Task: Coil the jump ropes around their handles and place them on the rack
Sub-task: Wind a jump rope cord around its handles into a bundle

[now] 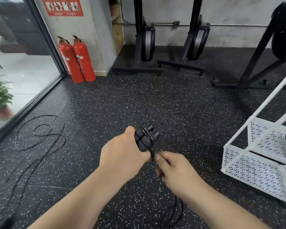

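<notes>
Both forearms reached forward over the floor (172,104). I logged the left hand (124,152) clenched round the bundled handles (144,138), right hand (177,174) pinching the rope (151,151) just beneath them. Second rope (40,139) lay loose near the floor's left edge; rack (248,164) stood right.

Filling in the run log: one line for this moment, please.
step: coiling | left hand: grips handles | right hand: pinches rope | floor rope: loose, uncoiled | rack: at right
</notes>
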Motion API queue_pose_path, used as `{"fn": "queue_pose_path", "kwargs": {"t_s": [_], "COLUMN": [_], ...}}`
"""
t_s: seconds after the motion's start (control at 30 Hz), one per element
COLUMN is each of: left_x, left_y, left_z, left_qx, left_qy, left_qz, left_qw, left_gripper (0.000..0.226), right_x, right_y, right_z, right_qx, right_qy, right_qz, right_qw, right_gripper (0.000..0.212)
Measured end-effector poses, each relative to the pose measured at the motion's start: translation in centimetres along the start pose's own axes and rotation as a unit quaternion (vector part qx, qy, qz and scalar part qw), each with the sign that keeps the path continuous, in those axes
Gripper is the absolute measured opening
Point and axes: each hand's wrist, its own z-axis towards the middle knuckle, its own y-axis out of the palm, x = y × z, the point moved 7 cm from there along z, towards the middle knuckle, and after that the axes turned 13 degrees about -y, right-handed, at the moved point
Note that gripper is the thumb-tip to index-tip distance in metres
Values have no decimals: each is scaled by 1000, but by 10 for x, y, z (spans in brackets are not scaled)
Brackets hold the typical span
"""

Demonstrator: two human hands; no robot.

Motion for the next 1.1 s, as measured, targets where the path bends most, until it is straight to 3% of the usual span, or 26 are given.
{"fn": "queue_pose_path", "kwargs": {"t_s": [0.13,0.23,0.43,0.53,0.7,0.9,1.1], "left_x": [-14,-19,-1,12,30,43,48], "left_y": [5,9,20,36,55,41,27], "left_z": [10,13,-5,-21,-43,-53,-61], "left_qx": [6,-8,-9,-40,-66,-37,-46], "left_qy": [-8,-4,55,118,234,355,391], "left_qz": [110,163,243,260,251,179,132], "left_qw": [994,987,968,957,937,917,910], "left_gripper": [39,38,37,39,42,42,49], "right_x": [-22,-42,-71,-68,-50,-38,-44], "right_y": [5,6,-15,-34,-69,-77,-86], "right_z": [-11,-19,-15,-5,8,11,9], "right_qx": [-62,-79,-80,-89,-65,-118,-94], "right_qy": [-79,-135,-220,-217,-172,-126,-150], "right_qz": [-265,-432,-497,-477,-342,-224,-150], "right_qw": [959,888,836,847,922,959,973], "right_gripper": [24,25,34,34,33,29,32]}}
